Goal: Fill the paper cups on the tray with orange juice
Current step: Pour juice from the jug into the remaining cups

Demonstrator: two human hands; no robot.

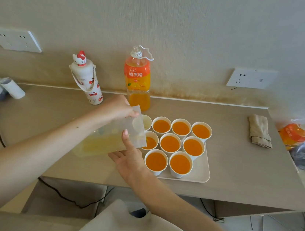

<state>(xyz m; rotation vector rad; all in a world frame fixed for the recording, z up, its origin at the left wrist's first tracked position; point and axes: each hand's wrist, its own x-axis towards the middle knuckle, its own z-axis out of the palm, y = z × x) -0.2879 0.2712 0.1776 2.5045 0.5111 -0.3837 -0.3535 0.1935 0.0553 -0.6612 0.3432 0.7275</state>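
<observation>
The left hand (120,109) grips the upper edge of a translucent plastic pitcher (115,130) at the centre of the frame, fingers curled over its rim. The pitcher is tipped down to the right, its mouth over the left side of the tray (205,172). The right hand (130,159) lies spread under and against the pitcher's lower side, one finger (126,134) straight up its wall, bracing rather than clasping it.

Nine paper cups show on the tray, which sits on the counter (236,173) right of centre. Seven full cups (170,143) hold juice near the brim. The middle-row left cup (150,143), under the spout, looks only partly filled. The back-left cup (146,122), half hidden behind the pitcher, appears empty.

So the job seems mostly done: finish this cup, then that one. Only a pale remnant of juice lies in the pitcher's low end, so a refill from the orange juice bottle (138,83), at the wall just above, may be needed.
</observation>
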